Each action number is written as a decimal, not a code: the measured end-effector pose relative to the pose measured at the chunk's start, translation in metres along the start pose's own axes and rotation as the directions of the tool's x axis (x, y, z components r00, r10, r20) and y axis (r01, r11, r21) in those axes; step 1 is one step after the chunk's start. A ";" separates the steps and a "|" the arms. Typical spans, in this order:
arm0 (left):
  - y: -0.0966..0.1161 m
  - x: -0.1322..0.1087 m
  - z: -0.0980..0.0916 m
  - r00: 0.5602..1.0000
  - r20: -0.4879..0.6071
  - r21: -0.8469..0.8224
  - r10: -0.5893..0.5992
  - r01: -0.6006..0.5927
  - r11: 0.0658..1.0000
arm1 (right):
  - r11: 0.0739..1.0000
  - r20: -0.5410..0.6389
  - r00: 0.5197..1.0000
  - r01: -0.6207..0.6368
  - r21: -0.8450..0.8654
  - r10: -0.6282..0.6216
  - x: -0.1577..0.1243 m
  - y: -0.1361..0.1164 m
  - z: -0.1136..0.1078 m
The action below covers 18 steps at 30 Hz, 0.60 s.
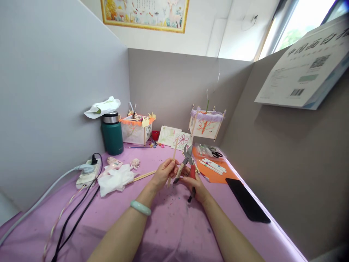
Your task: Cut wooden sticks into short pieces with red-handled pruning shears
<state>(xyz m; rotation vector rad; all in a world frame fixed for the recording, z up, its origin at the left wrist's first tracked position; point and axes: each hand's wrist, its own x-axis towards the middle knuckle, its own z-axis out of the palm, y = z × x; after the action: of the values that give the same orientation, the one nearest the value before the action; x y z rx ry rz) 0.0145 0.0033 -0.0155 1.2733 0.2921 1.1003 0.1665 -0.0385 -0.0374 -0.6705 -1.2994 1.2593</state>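
Wooden stick (173,153) is thin, pale, seemingly upright beside cutters (188,156).

Grey partition walls (54,91) enclose a purple-covered desk (174,225) (bright window (302,22) upper right).

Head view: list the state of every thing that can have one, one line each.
left hand, gripping the wooden stick, which stands upright
right hand, shut on the cutters, handles spread
flask, upright, lid on
power strip, black plug in
phone, flat, screen dark
markers, lying flat, side by side
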 end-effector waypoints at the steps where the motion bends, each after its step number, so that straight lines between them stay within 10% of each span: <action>1: -0.001 0.000 0.000 1.000 0.000 -0.001 0.001 -0.001 1.000 | 1.000 -0.002 1.000 -0.003 0.002 0.003 0.000 0.000 0.000; 18: 0.001 0.002 0.000 1.000 0.022 -0.041 -0.008 0.008 0.999 | 0.998 -0.014 1.000 0.001 0.069 0.000 0.000 0.002 0.000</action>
<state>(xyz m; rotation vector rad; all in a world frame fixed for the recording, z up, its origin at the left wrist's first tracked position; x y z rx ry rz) 0.0146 0.0047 -0.0144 1.2459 0.2571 1.0800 0.1664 -0.0381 -0.0391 -0.6293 -1.2391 1.2912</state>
